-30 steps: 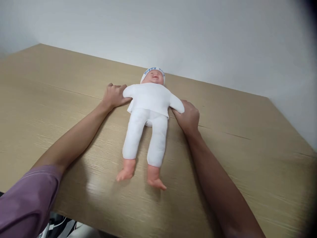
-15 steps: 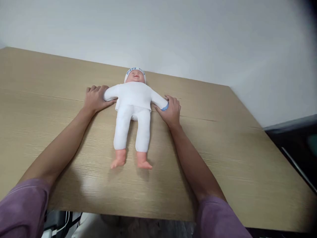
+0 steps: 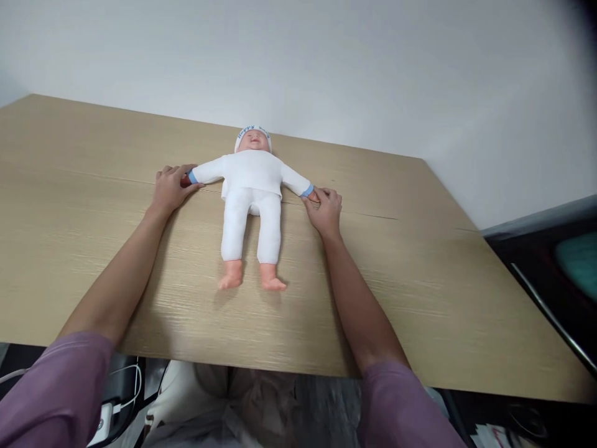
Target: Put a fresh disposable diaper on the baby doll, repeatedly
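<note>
A baby doll [image 3: 254,171] in a white top, white trousers and a lettered white cap lies on its back on the wooden table [image 3: 420,298]. Its head points to the far edge and its bare feet point toward me. Both doll arms stretch out sideways, with blue cuffs at the wrists. At the doll's hand on the left side, my left hand [image 3: 171,190] is closed around it, just past the cuff. My right hand [image 3: 325,211] grips the other doll hand, whose pinkish fingers show partly between my thumb and fingers.
A pale wall [image 3: 298,62] rises behind the table's far edge. Beyond the right edge stands a dark object [image 3: 550,274] with a shiny strip. Below the near edge are a white plug or adapter [image 3: 103,423] with a cable, and papers [image 3: 494,435] at the lower right.
Both my hands have slid outward from the doll's forearms to its hands, baring the blue cuffs. The view has shifted, showing more below the table's near edge.
</note>
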Available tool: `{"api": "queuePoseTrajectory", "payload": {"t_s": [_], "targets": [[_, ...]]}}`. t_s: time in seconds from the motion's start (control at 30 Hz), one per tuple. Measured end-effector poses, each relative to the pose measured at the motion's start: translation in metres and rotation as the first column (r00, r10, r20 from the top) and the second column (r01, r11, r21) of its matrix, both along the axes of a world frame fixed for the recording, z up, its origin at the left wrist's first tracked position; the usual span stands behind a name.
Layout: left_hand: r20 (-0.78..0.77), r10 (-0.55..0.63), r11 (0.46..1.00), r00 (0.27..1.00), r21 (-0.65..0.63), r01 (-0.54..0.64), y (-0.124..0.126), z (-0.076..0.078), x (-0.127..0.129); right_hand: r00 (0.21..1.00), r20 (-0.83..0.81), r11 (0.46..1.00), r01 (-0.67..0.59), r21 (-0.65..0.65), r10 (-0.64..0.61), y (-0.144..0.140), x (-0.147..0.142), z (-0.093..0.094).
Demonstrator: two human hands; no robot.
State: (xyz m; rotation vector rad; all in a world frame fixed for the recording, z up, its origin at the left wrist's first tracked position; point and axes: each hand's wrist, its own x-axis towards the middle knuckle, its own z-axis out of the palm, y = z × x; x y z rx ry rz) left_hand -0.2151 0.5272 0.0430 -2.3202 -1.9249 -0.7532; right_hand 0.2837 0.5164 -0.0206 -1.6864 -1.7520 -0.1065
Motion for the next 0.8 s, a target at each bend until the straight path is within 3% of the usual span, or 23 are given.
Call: {"api": "queuePoseTrajectory", "payload": {"t_s": [0.23,0.43,0.53,0.6,0.7,0.8], "targets": [[0.060,0.088,0.996,0.994,-0.014,-0.087,-0.034,-0.004,0.013,0.995,-0.008,0.995,0.100,-0.009,-0.101,-0.044,-0.031,0.001],[0.169,0.216,0.976,0.962,-0.033,-0.213,-0.107,-0.007,0.049,0.996,-0.032,0.994,0.078,-0.079,-0.081,-0.125,-0.070,0.002],[0.189,0.244,0.970,0.951,-0.060,-0.237,-0.170,-0.006,0.074,0.999,-0.052,0.991,-0.012,-0.131,0.005,-0.194,-0.083,0.007],[0.167,0.206,0.977,0.964,-0.079,-0.196,-0.226,-0.004,0.089,0.995,-0.051,0.981,-0.095,-0.171,0.088,-0.253,-0.087,0.014],[0.082,0.001,0.989,0.997,-0.149,0.011,-0.327,-0.006,0.096,0.972,-0.114,0.949,-0.226,-0.220,0.205,-0.354,-0.085,0.025],[0.185,-0.136,0.951,0.973,-0.251,0.181,-0.427,-0.017,0.087,0.929,-0.276,0.924,-0.311,-0.223,0.246,-0.449,-0.080,0.019]]}}
